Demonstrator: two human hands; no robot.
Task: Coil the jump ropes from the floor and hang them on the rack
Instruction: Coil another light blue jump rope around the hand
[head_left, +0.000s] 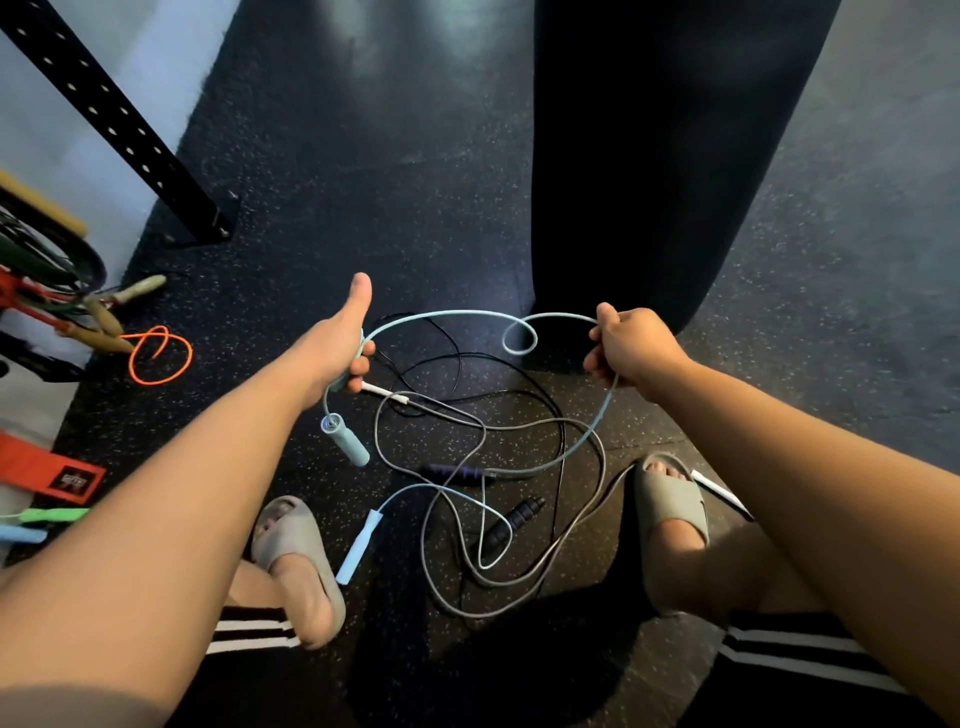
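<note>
Pale-blue jump rope (457, 313) arcs sideways across mid-frame, left hand (337, 343) and right hand (636, 348) each clenching it; slack trails to lower centre.

**Pale blue rope (457, 313) held above the floor (322, 182)**

At mid-frame the left hand (340, 343), thumb raised, grips the rope; its handle (347, 441) dangles just below. At centre right the right hand (631, 348) grips the same cord. Grey and black ropes (483, 431) lie tangled beneath.
</note>
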